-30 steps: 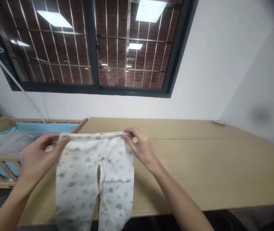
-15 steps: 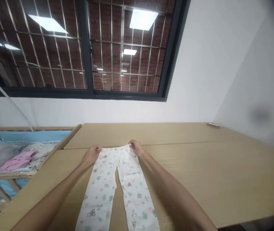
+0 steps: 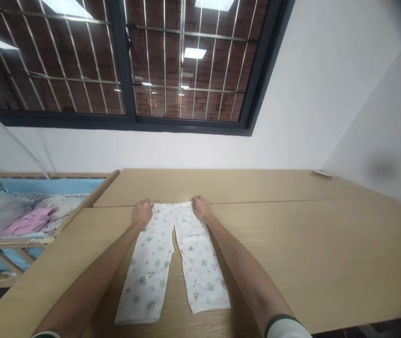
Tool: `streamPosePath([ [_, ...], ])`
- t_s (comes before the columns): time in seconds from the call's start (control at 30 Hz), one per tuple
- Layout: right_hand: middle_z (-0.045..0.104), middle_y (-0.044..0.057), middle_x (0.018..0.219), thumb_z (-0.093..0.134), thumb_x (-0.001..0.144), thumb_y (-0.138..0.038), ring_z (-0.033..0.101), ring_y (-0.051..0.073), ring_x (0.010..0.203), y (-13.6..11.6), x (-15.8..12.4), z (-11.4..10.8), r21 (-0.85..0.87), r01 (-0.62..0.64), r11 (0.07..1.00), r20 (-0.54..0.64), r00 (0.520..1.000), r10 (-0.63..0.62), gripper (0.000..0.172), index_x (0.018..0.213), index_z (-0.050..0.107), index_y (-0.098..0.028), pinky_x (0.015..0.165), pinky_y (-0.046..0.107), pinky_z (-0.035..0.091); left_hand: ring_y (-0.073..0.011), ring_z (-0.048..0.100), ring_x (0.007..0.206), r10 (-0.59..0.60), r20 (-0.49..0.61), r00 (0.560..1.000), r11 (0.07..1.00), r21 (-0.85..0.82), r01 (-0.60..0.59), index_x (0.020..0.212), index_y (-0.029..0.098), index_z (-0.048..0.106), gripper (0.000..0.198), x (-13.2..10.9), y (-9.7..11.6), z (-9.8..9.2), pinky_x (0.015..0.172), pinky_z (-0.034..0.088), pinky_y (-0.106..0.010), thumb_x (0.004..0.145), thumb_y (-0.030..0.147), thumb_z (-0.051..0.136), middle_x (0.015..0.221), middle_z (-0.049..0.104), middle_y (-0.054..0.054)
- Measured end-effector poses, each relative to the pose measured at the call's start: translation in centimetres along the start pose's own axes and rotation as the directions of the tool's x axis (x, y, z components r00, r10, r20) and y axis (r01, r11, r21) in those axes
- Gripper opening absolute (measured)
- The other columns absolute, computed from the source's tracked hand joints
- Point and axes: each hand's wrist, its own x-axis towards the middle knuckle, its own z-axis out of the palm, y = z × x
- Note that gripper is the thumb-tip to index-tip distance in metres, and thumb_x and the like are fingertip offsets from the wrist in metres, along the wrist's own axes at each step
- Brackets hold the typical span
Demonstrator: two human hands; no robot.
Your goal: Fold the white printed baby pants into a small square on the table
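A pair of white baby pants (image 3: 203, 263) printed with small green leaves and animals lies spread on the wooden table (image 3: 291, 258). Its waistband points toward the wall and both legs reach toward me, slightly apart. My left hand (image 3: 143, 213) grips the left corner of the waistband, fingers curled at the cloth. At the opposite waistband corner, my right hand (image 3: 200, 207) pinches the fabric. The fingertips of both hands are partly hidden from this angle.
Left of the table stands a wooden crib (image 3: 13, 242) with blue lining, holding a pink cloth (image 3: 29, 221) and pale bedding. A barred window (image 3: 189, 70) is in the white wall behind. A small whitish object (image 3: 321, 174) lies at the table's back right.
The pants have come down flat onto the table, and their leg hems now show. Both hands still hold the waistband corners. The view has tilted down a little.
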Motion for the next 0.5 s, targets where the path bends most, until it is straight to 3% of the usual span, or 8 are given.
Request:
streamPosePath([
  [0.17, 0.062, 0.011, 0.112, 0.05, 0.093, -0.009, 0.055, 0.02, 0.108, 0.8, 0.6, 0.7, 0.099, -0.036, 0.994, 0.011, 0.999, 0.035, 0.024, 0.111, 0.064, -0.016, 0.098, 0.031, 0.038, -0.0261, 0.058, 0.112, 0.023, 0.027, 0.999, 1.0, -0.005, -0.023, 0.117, 0.015, 0.058, 0.027, -1.0, 1.4, -2.3, 0.096, 0.047, -0.045, 0.1, 0.035, 0.052, 0.12, 0.061, -0.012],
  [0.27, 0.066, 0.008, 0.103, 0.055, 0.09, -0.01, 0.059, 0.018, 0.098, 1.2, 1.2, 0.5, 0.192, -0.091, 0.977, 0.04, 0.996, 0.085, 0.021, 0.108, 0.064, -0.014, 0.09, 0.029, 0.044, -0.0305, 0.051, 0.124, 0.105, 0.039, 0.994, 0.994, -0.025, -0.104, 0.121, 0.013, 0.054, 0.028, -3.2, 4.1, -4.2, 0.1, 0.041, -0.043, 0.1, 0.027, 0.043, 0.129, 0.057, -0.02],
  [0.37, 0.068, 0.005, 0.086, 0.062, 0.086, -0.014, 0.061, 0.015, 0.078, 1.6, 2.1, -0.3, 0.303, -0.16, 0.939, 0.11, 0.985, 0.132, 0.012, 0.097, 0.066, -0.013, 0.073, 0.024, 0.047, -0.0275, 0.059, 0.113, 0.273, 0.151, 0.95, 0.961, -0.082, -0.263, 0.113, 0.019, 0.058, 0.025, -8.5, 8.2, -5.1, 0.092, 0.044, -0.037, 0.101, 0.033, 0.041, 0.117, 0.066, -0.013],
  [0.43, 0.068, 0.003, 0.077, 0.067, 0.082, -0.017, 0.06, 0.013, 0.07, 1.8, 2.6, -1.0, 0.378, -0.195, 0.905, 0.164, 0.976, 0.142, 0.006, 0.088, 0.067, -0.013, 0.066, 0.022, 0.046, -0.0243, 0.067, 0.086, 0.388, 0.287, 0.876, 0.921, -0.14, -0.363, 0.095, 0.023, 0.063, 0.029, -13.5, 10.9, -5.0, 0.074, 0.047, -0.034, 0.098, 0.046, 0.045, 0.09, 0.071, -0.007],
  [0.5, 0.069, 0.003, 0.073, 0.072, 0.078, -0.019, 0.061, 0.013, 0.067, 2.1, 2.9, -1.6, 0.443, -0.223, 0.869, 0.211, 0.967, 0.14, 0.007, 0.08, 0.068, -0.013, 0.064, 0.021, 0.046, -0.0262, 0.067, 0.073, 0.479, 0.394, 0.784, 0.877, -0.182, -0.445, 0.083, 0.023, 0.064, 0.041, -18.6, 13.2, -4.4, 0.066, 0.047, -0.036, 0.092, 0.06, 0.049, 0.077, 0.07, -0.007],
])
